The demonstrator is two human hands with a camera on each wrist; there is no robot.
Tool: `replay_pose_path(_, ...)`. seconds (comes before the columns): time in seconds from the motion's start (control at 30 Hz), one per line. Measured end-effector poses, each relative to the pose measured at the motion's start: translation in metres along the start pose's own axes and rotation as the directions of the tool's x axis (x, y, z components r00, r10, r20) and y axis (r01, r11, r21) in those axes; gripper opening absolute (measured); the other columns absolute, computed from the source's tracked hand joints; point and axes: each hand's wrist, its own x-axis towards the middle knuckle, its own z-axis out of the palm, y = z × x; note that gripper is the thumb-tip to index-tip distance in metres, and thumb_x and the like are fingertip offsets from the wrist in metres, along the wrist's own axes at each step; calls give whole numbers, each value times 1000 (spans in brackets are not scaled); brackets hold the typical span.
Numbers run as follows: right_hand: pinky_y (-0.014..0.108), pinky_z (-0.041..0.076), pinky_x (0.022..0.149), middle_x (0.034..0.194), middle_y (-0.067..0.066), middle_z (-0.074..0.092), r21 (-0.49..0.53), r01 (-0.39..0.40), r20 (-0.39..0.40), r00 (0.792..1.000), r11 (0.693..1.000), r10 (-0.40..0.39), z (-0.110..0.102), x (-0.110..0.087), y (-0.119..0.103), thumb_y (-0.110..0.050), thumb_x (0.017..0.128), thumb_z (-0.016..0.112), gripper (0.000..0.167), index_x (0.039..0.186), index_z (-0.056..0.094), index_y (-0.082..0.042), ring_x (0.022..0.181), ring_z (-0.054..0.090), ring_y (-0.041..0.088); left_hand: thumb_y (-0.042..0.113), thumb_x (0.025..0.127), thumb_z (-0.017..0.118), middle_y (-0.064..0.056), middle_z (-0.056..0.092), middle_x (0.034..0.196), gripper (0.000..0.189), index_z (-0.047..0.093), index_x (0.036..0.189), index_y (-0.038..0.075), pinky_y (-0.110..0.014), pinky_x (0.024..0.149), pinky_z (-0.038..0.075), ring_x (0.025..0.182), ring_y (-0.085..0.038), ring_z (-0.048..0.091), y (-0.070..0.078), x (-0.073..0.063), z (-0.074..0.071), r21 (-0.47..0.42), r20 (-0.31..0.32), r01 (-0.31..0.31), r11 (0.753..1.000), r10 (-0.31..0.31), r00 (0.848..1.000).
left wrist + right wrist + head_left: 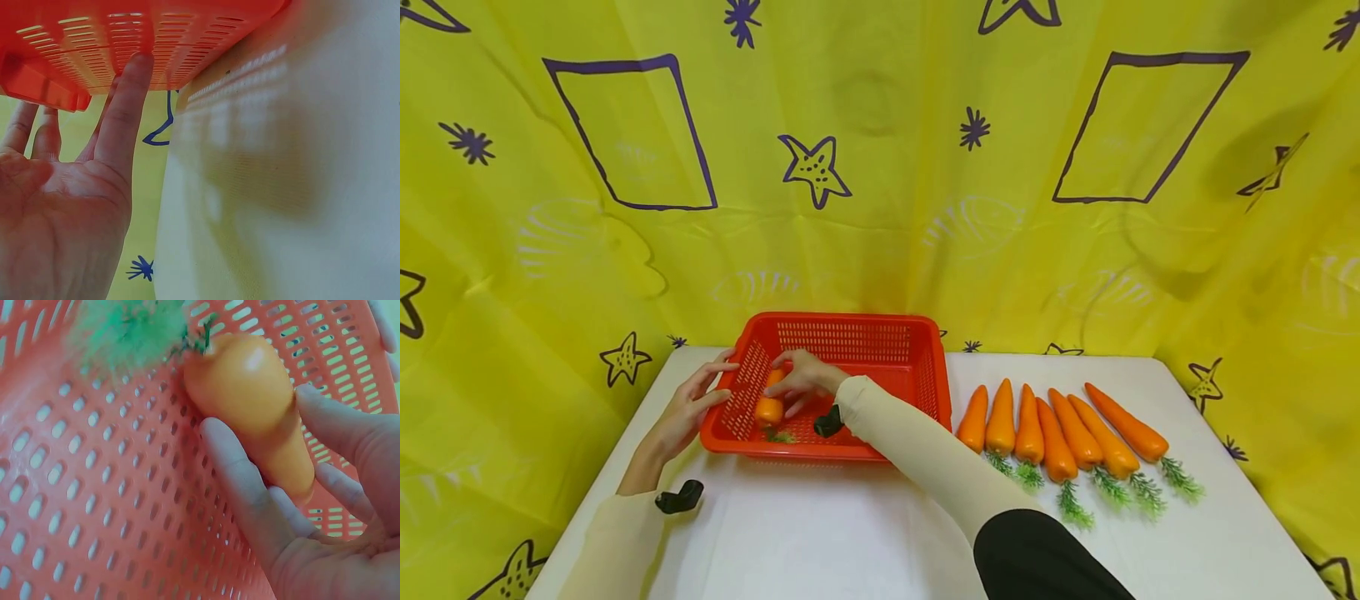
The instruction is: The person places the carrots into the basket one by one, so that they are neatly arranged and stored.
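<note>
A red plastic basket (934, 375) with slotted walls stands on the white table. Inside it, near the left wall, lies an orange carrot (769, 412) with a green leafy top (128, 331). My right hand (805, 379) reaches into the basket and holds this carrot between thumb and fingers; the right wrist view shows the grip around its tapering part. At the basket's left side is my left hand (683, 412), its fingers fairly straight and touching the rim and outer wall. From below, the left wrist view shows this hand (69, 206) against the slotted wall.
To the right of the basket, several more carrots (1051, 437) lie in a row on the white table (820, 533), leafy tops toward me. A yellow patterned curtain (880, 250) hangs behind and at both sides of the table.
</note>
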Motion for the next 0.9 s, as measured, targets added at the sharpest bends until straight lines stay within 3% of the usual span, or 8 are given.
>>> replay_pose_path(0.17, 47, 62, 63, 93, 16, 65, 25, -13, -6, 1000, 1000, 13, 2, 2, 1, 3, 86, 80, 57, 137, 53, -1, 79, 72, 31, 5, 106, 50, -10, 5, 173, 42, 43, 147, -2, -30, 95, 55, 153, -48, 8, 0, 2, 3, 0, 5, -6, 1000, 6, 1000)
replay_pose_path(0.37, 48, 62, 66, 93, 15, 65, 16, -19, -1, 1000, 1000, 19, -1, -2, 0, 2, 87, 79, 57, 138, 53, -2, 77, 72, 32, 5, 106, 50, -10, 6, 172, 42, 42, 146, -4, -31, 95, 55, 153, -49, 7, 0, 4, 5, -6, 5, -10, 1000, 10, 1000)
replay_pose_path(0.53, 47, 62, 69, 107, 15, 63, -87, 1, 63, 998, 996, 5, -10, -11, -3, -6, 90, 79, 63, 145, 48, -3, 82, 72, 33, 5, 106, 51, -10, 7, 172, 42, 42, 147, -4, -30, 95, 55, 153, -44, 12, -1, 4, 6, -2, 5, -8, 1000, 8, 1000)
replay_pose_path(0.73, 44, 62, 77, 128, 22, 61, -350, 121, 141, 987, 929, -75, -36, -36, -17, -16, 94, 77, 68, 152, 44, -6, 96, 72, 37, 2, 105, 52, -9, 12, 172, 41, 44, 145, -5, -26, 93, 55, 156, -32, 12, -1, 2, 4, -9, -21, -21, 1000, 21, 1000)
replay_pose_path(0.9, 53, 58, 87, 136, 28, 54, -394, 206, 185, 972, 896, -142, -64, -71, -29, -17, 96, 74, 66, 154, 43, -9, 102, 70, 42, 1, 104, 53, -9, 14, 172, 42, 44, 144, -7, -25, 94, 55, 155, -29, 16, 2, 1, 4, 3, -36, -28, 1000, 28, 999)
